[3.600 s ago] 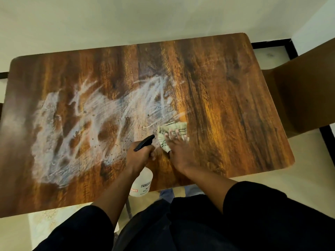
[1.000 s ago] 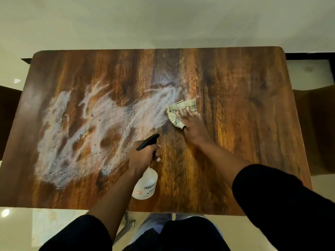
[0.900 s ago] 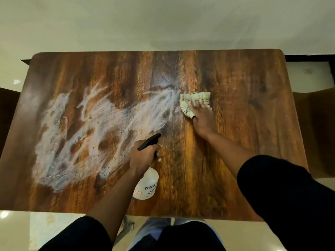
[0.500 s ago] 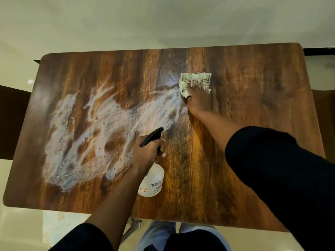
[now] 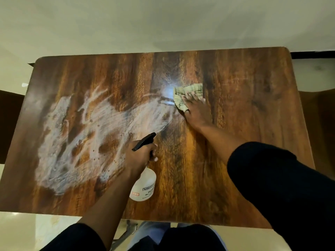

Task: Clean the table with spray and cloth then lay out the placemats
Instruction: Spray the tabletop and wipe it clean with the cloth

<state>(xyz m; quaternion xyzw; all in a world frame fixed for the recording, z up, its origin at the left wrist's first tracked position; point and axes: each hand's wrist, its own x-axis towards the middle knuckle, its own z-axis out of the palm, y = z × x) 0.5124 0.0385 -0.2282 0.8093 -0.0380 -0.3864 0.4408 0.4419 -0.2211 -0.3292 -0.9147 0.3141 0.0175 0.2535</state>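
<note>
A dark wooden table [image 5: 253, 91] fills the view, with a wide white smear of cleaning foam [image 5: 87, 140] across its left half. My left hand [image 5: 140, 157] grips a clear spray bottle [image 5: 144, 187] with a black trigger head, held just above the table's near middle. My right hand [image 5: 196, 112] presses flat on a crumpled pale green cloth [image 5: 188, 91] at the smear's right end, near the table's centre. No placemats are in view.
Brown chairs stand at the table's left side [image 5: 9, 124] and right side [image 5: 320, 124]. Pale floor [image 5: 163, 20] lies beyond the far edge. My dark sleeves and legs are at the near edge.
My right hand has swept the cloth away from me, from near the front edge up past the table's middle, along the smear's right end. My left hand kept hold of the spray bottle.
</note>
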